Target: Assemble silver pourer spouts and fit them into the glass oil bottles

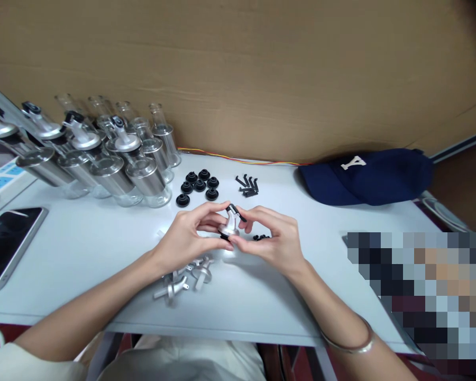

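Between both hands, above the middle of the table, is a silver pourer spout [231, 226] with a black flip lid on top and a black base below. My left hand [196, 227] grips it from the left, thumb at the base and a fingertip near the lid. My right hand [272, 233] holds it from the right, thumb low on the spout and fingers by the lid. Behind the hands lie several black rubber stoppers [199, 185] and a small group of black lid levers [248, 186]. Loose silver spouts [174, 286] lie near my left forearm. Tiny black parts [261, 237] sit partly behind my right hand.
Glass bottles with steel sleeves [145, 177] stand at the back left, several topped with pourers. A phone [14, 246] and a white power strip [3, 182] are at the left. A navy cap [368, 177] rests at the back right, and a blurred-out object [428, 291] lies right.
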`<state>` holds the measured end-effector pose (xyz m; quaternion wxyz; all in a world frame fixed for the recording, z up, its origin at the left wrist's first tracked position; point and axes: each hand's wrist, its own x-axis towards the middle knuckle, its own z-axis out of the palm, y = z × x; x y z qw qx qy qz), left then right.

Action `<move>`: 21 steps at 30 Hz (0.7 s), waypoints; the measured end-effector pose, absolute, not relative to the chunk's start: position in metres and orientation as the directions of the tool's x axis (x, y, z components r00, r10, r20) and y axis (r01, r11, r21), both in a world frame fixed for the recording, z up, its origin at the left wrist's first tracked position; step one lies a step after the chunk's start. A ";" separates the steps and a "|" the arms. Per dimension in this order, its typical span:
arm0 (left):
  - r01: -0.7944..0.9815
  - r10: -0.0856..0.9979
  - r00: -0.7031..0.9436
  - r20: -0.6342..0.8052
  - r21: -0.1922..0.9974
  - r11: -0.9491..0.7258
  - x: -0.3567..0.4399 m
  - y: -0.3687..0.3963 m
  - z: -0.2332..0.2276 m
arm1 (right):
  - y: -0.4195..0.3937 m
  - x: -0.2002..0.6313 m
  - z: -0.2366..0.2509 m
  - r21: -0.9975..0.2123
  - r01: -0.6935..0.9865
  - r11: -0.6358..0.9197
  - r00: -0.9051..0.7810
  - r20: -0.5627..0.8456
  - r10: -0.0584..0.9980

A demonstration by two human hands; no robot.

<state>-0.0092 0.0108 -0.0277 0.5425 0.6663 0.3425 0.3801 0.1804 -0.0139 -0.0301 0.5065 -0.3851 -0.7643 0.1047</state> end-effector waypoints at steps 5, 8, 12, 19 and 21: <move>0.038 0.865 0.481 0.141 0.983 -0.182 -0.008 0.009 -0.027 | -0.014 0.179 -0.028 -0.526 0.494 0.692 -0.203 0.704 0.680; 0.044 0.869 0.477 0.135 0.983 -0.177 -0.008 0.009 -0.026 | -0.014 0.180 -0.027 -0.523 0.498 0.692 -0.208 0.702 0.681; 0.043 0.867 0.480 0.135 0.983 -0.177 -0.008 0.008 -0.024 | -0.015 0.179 -0.026 -0.527 0.495 0.690 -0.204 0.702 0.683; 0.031 0.848 0.480 0.226 0.961 -0.274 -0.009 0.009 -0.025 | -0.018 0.177 -0.026 -0.559 0.500 0.661 -0.201 0.668 0.717; 0.027 0.857 0.453 0.245 0.957 -0.287 -0.008 0.010 -0.026 | -0.019 0.176 -0.026 -0.608 0.498 0.619 -0.187 0.621 0.761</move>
